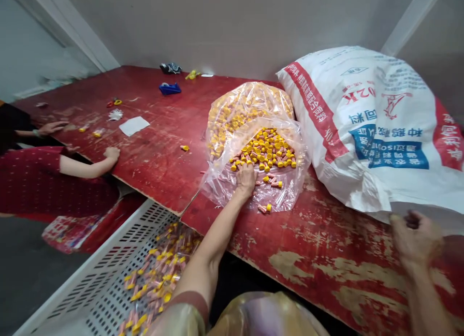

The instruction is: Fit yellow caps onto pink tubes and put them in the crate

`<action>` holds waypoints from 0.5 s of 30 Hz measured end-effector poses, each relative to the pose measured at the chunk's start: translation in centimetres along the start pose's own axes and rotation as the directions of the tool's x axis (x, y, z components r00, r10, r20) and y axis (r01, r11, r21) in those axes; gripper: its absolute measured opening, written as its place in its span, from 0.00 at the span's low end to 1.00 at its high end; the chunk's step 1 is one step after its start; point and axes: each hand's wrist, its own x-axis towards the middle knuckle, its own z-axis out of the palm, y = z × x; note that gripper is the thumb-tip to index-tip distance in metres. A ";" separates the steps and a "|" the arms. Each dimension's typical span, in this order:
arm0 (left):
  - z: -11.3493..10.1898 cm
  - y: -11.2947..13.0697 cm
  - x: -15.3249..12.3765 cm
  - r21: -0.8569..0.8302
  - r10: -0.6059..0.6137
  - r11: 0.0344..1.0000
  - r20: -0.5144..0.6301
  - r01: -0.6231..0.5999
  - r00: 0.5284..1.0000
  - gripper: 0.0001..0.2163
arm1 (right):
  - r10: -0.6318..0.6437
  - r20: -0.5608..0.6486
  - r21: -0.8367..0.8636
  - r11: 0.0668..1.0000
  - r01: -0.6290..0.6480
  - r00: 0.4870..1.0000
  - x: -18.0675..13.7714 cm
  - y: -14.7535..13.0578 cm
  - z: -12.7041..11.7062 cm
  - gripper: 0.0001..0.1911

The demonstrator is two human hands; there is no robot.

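Note:
At the mouth of a clear plastic bag (250, 96), my left hand (246, 179) is bent down against the near edge of a heap of small yellow-capped pink pieces (266, 147). Its fingers are curled and the fingertips are hidden, so whatever they pinch does not show. A few pieces lie loose on the plastic to the right of this hand. My right hand (416, 237), somewhat blurred, is beside the lower edge of a big white woven sack (362, 113) with red and blue print. Its fingers are curled in; I cannot make out anything in them.
Below the edge of the worn red table (155, 157) a white slatted crate (108, 263) holds several clear tubes with yellow caps. Across to the left, a co-worker's arm (89, 167) rests on the table. A blue tape dispenser (169, 88), scissors (114, 103) and white paper (134, 126) lie farther back.

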 end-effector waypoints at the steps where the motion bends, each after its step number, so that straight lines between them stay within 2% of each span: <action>1: 0.4 0.2 0.7 0.024 -0.013 1.000 0.015 0.013 1.000 0.08 | 0.041 -0.032 0.124 0.992 -0.037 0.999 -2.1 -1.5 -0.5 0.30; 3: 0.7 0.3 1.2 0.023 -0.029 0.999 0.016 0.029 0.999 0.09 | 0.028 0.058 0.356 0.933 -0.047 0.998 -5.7 -4.6 -1.1 0.27; 5: 0.4 0.2 0.9 -0.037 -0.018 0.999 -0.017 0.018 1.000 0.10 | -0.093 0.186 0.513 0.858 -0.016 0.978 -7.9 -7.5 -1.1 0.24; 8: -1.2 0.4 -1.6 -0.299 0.035 0.953 -0.028 -0.042 0.999 0.10 | -0.258 0.272 0.626 0.779 0.033 0.927 -8.7 -10.6 -0.7 0.20; 10: -2.3 1.3 -4.6 -0.573 0.116 0.818 0.074 -0.053 0.990 0.10 | -0.381 0.298 0.665 0.741 0.096 0.875 -8.6 -12.1 -0.4 0.17; 12: -2.9 2.8 -8.1 -0.782 0.215 0.623 0.203 0.026 0.955 0.12 | -0.501 0.303 0.705 0.690 0.163 0.811 -8.4 -13.2 0.1 0.17; 15: -2.6 5.2 -12.2 -0.897 0.270 0.392 0.321 0.201 0.908 0.13 | -0.623 0.304 0.730 0.639 0.245 0.721 -8.6 -14.7 0.8 0.18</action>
